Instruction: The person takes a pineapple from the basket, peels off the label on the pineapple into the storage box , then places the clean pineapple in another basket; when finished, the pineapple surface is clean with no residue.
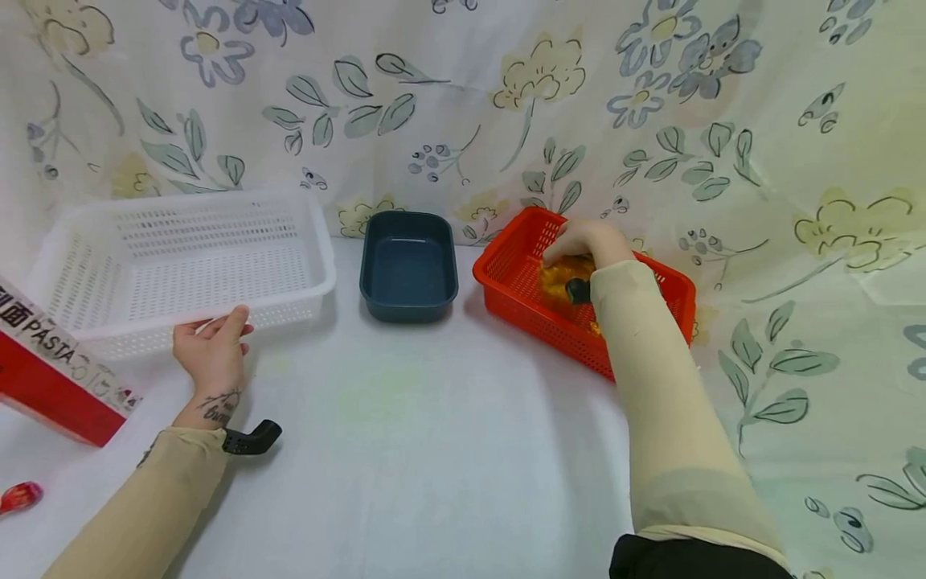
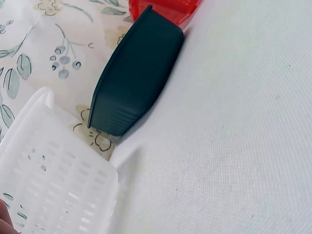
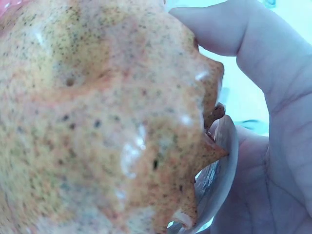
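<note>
My left hand (image 1: 211, 354) grips the near rim of a white perforated plastic basket (image 1: 297, 304), thumb on top of the rim. In the left wrist view only a bit of that hand shows beside the basket (image 2: 58, 170). Over at the right, my right hand (image 1: 589, 240) reaches into a red perforated basket (image 1: 521, 301). It holds a glossy, speckled orange-yellow crab shell (image 1: 560, 281) with pointed edges. Up close in the right wrist view, the thumb of the right hand (image 3: 273, 97) lies against the edge of the crab shell (image 3: 107, 126); the far fingers are partly hidden.
Between the baskets stands a dark teal rectangular tub (image 1: 408, 277). A red and white pasta box (image 1: 58, 370) lies at the left, with a small red wrapped item (image 1: 22, 497) nearer me. Flowered cloth (image 1: 463, 104) hangs behind the white tabletop (image 1: 434, 450).
</note>
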### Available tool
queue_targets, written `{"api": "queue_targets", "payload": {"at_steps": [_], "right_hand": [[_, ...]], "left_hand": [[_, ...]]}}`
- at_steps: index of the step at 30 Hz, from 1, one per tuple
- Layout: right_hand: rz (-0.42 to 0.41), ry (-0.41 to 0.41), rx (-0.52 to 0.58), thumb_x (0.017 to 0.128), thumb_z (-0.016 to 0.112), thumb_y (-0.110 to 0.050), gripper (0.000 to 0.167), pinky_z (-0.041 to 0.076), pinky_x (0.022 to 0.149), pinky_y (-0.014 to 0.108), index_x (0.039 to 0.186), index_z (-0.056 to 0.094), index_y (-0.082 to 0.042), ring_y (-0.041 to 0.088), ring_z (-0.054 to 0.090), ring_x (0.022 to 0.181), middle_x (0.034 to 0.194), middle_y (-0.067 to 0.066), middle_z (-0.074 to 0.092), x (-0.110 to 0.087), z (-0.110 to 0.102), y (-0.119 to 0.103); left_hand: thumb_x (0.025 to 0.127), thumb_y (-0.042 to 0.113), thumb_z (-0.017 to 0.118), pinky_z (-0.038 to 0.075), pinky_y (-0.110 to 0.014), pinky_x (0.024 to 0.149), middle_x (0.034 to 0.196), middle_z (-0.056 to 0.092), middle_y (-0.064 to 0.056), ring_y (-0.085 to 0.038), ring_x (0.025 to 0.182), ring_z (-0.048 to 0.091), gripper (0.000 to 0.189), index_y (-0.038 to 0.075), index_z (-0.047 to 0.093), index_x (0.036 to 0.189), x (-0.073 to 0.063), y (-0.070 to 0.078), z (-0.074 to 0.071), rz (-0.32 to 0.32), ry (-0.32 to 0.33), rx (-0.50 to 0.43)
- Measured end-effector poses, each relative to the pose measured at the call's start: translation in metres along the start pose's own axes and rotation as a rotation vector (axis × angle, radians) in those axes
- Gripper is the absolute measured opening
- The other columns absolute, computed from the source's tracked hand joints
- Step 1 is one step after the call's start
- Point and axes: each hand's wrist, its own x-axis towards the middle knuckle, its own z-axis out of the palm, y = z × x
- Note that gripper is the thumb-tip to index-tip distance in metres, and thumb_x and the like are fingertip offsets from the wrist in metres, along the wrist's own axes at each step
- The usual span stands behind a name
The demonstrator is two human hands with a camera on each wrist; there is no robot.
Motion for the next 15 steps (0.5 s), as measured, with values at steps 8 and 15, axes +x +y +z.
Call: {"api": "queue_targets", "payload": {"at_steps": [8,15], "right_hand": [[-0.056,0.038,-0.056,0.080,0.065,-0.037,0.053,0.047,0.077,0.037,0.123,0.046,-0.012,0.029,0.040,0.109,0.120,0.012,0.044,-0.020,-0.008,-0.028],[-0.127,0.033,-0.131,0.080,0.065,-0.039,0.064,0.043,0.089,0.042,0.136,0.041,-0.021,0.028,0.039,0.114,0.129,0.009,0.043,-0.041,-0.005,-0.062]], "left_hand": [[0.070,0.014,0.080,0.037,-0.017,0.037,0.068,0.065,0.003,-0.007,0.050,0.059,0.047,0.014,0.044,0.102,-0.003,0.001,0.000,0.009,-0.002,0.024],[0.071,0.011,0.080,0.036,-0.018,0.036,0.068,0.065,0.003,-0.007,0.050,0.059,0.049,0.014,0.043,0.103,-0.001,0.001,0.001,-0.011,0.002,-0.004]]}}
